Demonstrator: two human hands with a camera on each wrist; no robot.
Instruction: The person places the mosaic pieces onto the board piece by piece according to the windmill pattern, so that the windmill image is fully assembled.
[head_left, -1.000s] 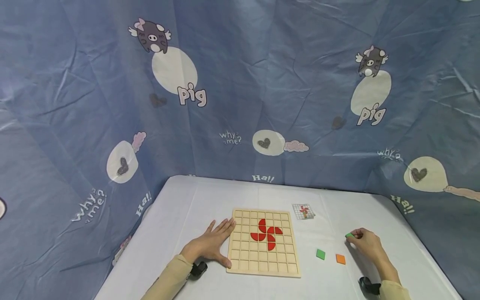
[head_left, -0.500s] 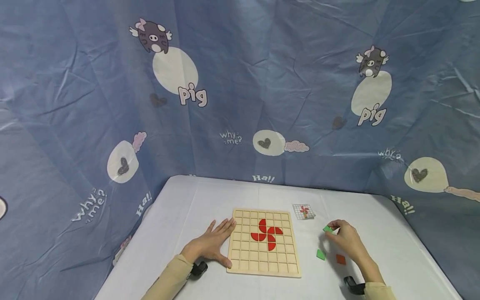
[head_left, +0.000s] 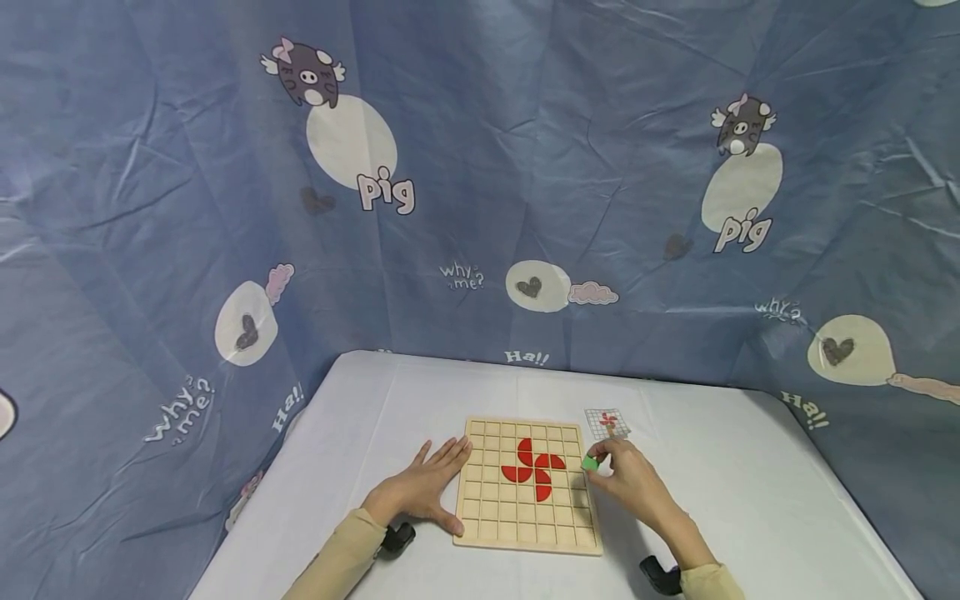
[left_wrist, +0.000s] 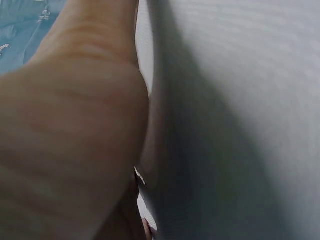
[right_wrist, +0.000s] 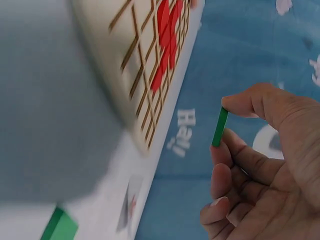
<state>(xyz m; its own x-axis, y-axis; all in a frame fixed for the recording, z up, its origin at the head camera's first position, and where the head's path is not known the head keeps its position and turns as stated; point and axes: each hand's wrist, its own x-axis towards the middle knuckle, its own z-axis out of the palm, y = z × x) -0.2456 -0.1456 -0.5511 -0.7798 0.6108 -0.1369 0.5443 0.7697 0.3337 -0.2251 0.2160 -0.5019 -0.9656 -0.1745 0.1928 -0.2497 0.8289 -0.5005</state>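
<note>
My right hand (head_left: 636, 482) pinches a green square tile (head_left: 590, 462) between thumb and fingertips, at the right edge of a wooden grid board (head_left: 497, 510). Seen edge-on in the right wrist view, the held tile (right_wrist: 220, 127) is thin, and the other fingers curl loosely below it. Several red quarter-round pieces (head_left: 517, 474) form a pinwheel in the board's middle squares. Along the board's left side lies my left hand (head_left: 420, 490), fingers spread and straight, fingertips and thumb at the edge. In the left wrist view that hand (left_wrist: 75, 135) is seen close up, low over the cloth.
A small pattern card (head_left: 600, 422) with a red pinwheel lies behind the right hand. Another green tile (right_wrist: 61, 229) lies on the white cloth, hidden by the right arm in the head view. A blue printed curtain (head_left: 480, 208) stands behind the table.
My right hand has carried the green tile leftward from the table's right side to the board's right edge. The arm now covers the loose green and orange tiles. The left hand stays put.
</note>
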